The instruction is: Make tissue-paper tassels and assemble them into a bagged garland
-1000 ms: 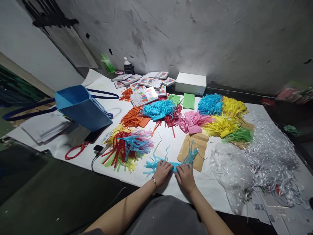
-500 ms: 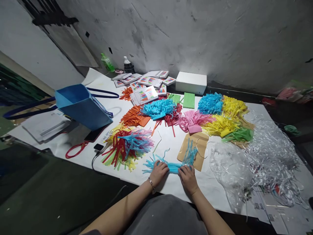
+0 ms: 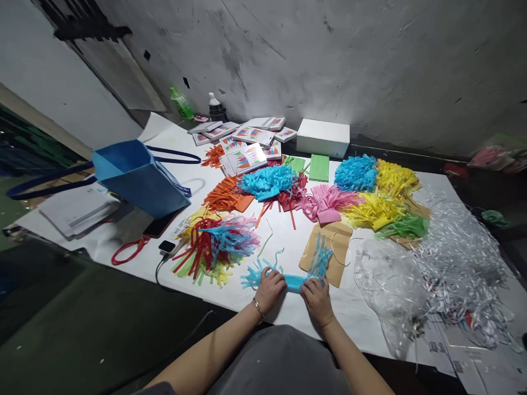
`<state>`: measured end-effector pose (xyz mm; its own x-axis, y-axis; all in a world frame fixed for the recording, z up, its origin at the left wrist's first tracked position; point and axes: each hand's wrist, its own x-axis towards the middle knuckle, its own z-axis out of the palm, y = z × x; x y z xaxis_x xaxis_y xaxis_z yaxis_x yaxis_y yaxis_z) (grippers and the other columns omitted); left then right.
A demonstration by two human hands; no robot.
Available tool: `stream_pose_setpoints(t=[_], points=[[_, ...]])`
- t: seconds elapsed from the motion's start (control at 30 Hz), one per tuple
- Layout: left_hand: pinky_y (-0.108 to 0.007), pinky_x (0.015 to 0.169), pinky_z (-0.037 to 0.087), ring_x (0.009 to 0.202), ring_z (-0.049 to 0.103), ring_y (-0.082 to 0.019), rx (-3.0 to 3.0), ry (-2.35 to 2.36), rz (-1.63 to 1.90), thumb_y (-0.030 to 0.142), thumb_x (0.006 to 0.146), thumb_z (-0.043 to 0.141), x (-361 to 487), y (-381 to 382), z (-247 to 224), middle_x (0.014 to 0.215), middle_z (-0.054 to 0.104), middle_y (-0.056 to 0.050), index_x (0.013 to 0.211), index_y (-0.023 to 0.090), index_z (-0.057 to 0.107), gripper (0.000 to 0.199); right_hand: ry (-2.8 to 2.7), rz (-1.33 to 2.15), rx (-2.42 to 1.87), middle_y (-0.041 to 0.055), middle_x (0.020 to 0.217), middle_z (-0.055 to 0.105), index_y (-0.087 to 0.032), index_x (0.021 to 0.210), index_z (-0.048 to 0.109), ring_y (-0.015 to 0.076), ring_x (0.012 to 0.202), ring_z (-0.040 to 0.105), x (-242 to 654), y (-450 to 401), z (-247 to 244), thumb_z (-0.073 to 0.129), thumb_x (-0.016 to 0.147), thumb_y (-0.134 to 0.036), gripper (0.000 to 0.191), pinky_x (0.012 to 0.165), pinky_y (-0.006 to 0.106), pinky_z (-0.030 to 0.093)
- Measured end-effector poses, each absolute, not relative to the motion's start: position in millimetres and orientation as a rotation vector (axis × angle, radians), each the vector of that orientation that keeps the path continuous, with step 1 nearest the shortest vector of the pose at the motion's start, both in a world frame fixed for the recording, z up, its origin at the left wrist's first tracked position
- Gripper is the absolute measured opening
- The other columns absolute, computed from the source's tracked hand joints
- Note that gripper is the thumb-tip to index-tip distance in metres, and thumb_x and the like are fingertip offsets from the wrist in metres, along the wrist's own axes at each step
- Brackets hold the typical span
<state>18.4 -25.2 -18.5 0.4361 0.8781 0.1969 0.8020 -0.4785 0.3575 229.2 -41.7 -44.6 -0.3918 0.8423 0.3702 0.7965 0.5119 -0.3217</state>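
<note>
A blue fringed paper tassel (image 3: 293,282) lies across the table's near edge, its strips fanning out to the left and up to the right. My left hand (image 3: 272,288) is closed over its left part, and my right hand (image 3: 316,299) grips the right part with curled fingers. Between the two hands the band of blue paper shows flat. The right-hand strips rest on a brown paper envelope (image 3: 341,241). To the left of my hands sits a mixed pile of red, blue and yellow tassels (image 3: 214,247).
Behind lie pink fringe (image 3: 323,200), blue fringe (image 3: 267,181), yellow fringe (image 3: 376,208) and printed packs (image 3: 242,159). A white box (image 3: 323,137) stands by the wall. At left is a blue bag (image 3: 140,178); at right, a clear plastic bag (image 3: 389,285) and silvery shredded strips (image 3: 461,258).
The blue paper between my hands now looks flatter and smoother, with fewer loose strips showing there. Both hands stay in nearly the same place.
</note>
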Motion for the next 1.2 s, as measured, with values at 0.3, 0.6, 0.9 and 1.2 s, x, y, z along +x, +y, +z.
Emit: stream_pose_setpoints(t=[0.3, 0.6, 0.9, 1.2], points=[[-0.043, 0.096, 0.028, 0.096, 0.054, -0.020, 2.368, 1.622, 0.364, 0.023, 0.092, 0.050, 25, -26, -9, 0.096, 0.066, -0.002, 0.086, 0.023, 0.066, 0.017, -2.235, 0.155, -1.565, 0.0043, 0.103, 0.065, -0.024, 0.084, 0.066, 0.0213, 0.106, 0.050, 219, -37, -30, 0.053, 0.092, -0.026, 0.015, 0.105, 0.046, 0.018], [-0.046, 0.082, 0.031, 0.091, 0.052, -0.028, 2.261, 1.891, 0.207, 0.028, 0.088, 0.052, 39, -7, -7, 0.091, 0.061, -0.010, 0.075, 0.017, 0.069, 0.024, -2.124, 0.065, -1.838, 0.0137, 0.094, 0.063, -0.017, 0.083, 0.066, 0.0298, 0.099, 0.051, 201, -14, -18, 0.053, 0.090, -0.023, 0.016, 0.097, 0.054, 0.023], [-0.045, 0.080, 0.032, 0.087, 0.053, -0.026, 2.356, 1.762, 0.243, 0.030, 0.091, 0.051, 32, 3, -14, 0.085, 0.061, -0.010, 0.072, 0.016, 0.068, 0.029, -2.343, 0.106, -1.389, 0.0021, 0.099, 0.066, -0.026, 0.092, 0.064, 0.0206, 0.108, 0.050, 208, -28, -29, 0.060, 0.088, -0.028, 0.007, 0.108, 0.045, 0.017], [-0.045, 0.100, 0.020, 0.101, 0.051, -0.019, 2.642, 1.394, 0.382, 0.024, 0.091, 0.056, 28, -19, -29, 0.098, 0.066, -0.001, 0.091, 0.024, 0.063, 0.007, -2.235, 0.148, -1.276, 0.0051, 0.085, 0.065, -0.019, 0.087, 0.063, 0.0210, 0.091, 0.055, 202, -31, -28, 0.042, 0.096, -0.023, 0.024, 0.100, 0.047, 0.023]])
